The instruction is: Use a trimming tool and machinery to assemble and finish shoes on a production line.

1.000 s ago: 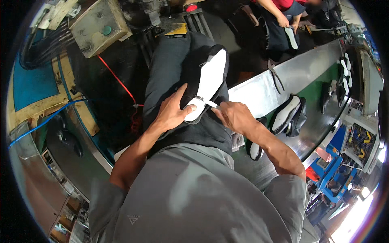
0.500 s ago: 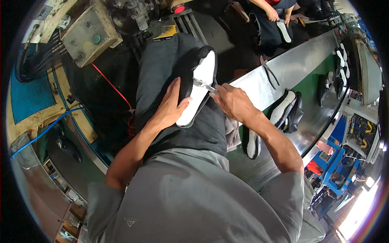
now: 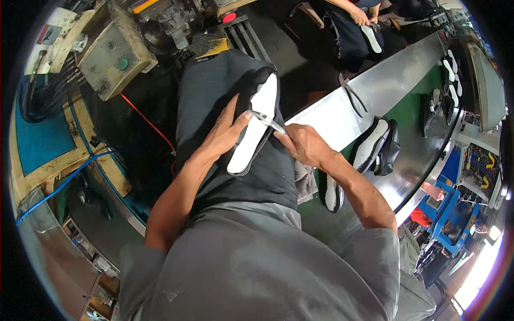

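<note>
A black shoe upper (image 3: 262,76) lies sole-side up across my thighs, with a white insole (image 3: 241,147) along its bottom. My left hand (image 3: 222,131) grips its left side; the thumb touches the insole's edge and the index finger stretches along the dark upper. Some of the other fingers are hidden. My right hand (image 3: 306,143) is closed around a shiny metal blade-like tool (image 3: 272,122). The tool's tip crosses the insole near its middle, close to my left thumb. Its exact kind is hard to make out.
To the right, a metal bench (image 3: 412,64) carries pincers (image 3: 352,97) and a green conveyor belt (image 3: 412,115) several shoe uppers (image 3: 372,142). At the left stands a control box (image 3: 115,59) with a green button, near a red cable (image 3: 147,123). A co-worker's hands (image 3: 364,16) hold another shoe.
My left thumb has moved up along the insole to beside the tool's tip. The shoe and both hands sit slightly lower and further left in the picture, and the view has shifted a little.
</note>
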`<move>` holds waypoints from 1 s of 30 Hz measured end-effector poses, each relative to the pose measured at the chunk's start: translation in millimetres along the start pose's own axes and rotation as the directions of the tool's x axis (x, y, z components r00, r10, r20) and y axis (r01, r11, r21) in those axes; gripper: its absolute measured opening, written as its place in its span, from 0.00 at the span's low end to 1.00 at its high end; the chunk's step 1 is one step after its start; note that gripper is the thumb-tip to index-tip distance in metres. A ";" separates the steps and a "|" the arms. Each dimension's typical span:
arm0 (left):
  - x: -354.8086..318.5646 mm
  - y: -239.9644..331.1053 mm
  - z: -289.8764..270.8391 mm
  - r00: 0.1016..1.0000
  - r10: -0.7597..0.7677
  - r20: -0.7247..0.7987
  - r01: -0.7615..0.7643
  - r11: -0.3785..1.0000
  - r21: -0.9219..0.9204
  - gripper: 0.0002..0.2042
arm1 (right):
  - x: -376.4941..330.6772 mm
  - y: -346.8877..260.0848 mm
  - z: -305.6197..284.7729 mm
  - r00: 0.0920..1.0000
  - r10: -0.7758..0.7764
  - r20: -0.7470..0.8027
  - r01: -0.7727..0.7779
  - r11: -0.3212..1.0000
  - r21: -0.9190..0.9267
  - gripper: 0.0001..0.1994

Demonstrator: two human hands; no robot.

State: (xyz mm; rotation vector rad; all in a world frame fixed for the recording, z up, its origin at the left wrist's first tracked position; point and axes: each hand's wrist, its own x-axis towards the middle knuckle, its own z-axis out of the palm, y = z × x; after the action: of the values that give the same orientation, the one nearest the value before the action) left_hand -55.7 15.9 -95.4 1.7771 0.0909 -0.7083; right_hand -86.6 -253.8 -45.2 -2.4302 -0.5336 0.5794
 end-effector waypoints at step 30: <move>22.2 25.0 10.8 1.000 0.023 -0.015 -0.018 0.956 0.294 0.39 | 4.1 -1.1 -37.5 0.909 -0.116 -0.400 0.130 0.991 0.009 0.17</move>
State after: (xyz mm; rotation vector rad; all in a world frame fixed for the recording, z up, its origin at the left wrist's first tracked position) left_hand -31.9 -8.5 -87.0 2.0658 -0.0222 -0.7190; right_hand -64.3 -267.4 -17.9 -2.3694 -0.4912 0.0311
